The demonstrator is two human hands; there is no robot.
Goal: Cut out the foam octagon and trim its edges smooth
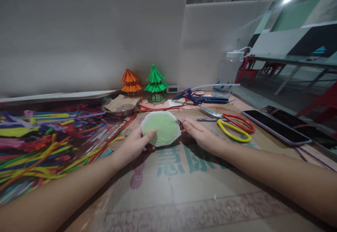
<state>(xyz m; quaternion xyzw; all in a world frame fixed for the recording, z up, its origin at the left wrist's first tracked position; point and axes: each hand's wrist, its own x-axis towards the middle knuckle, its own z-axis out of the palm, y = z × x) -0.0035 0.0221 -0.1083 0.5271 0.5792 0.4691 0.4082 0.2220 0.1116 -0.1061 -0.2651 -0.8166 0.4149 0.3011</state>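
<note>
My left hand (135, 144) grips a flat octagonal piece (161, 128), green in the middle with a white edge, thumb on its face near the lower left. My right hand (200, 133) is closed at the piece's right edge and seems to pinch a thin dark tool against it; I cannot make out what it is. Both hands hover just above a sheet of cardboard (184, 186) with printed characters.
A heap of coloured pipe cleaners (39, 144) fills the left. Behind stand an orange pagoda (131, 81) and a green pagoda (156, 81), a metal dish (118, 111), a blue glue gun (196, 98), scissors (231, 125), a plastic bottle (228, 72) and a phone (275, 126).
</note>
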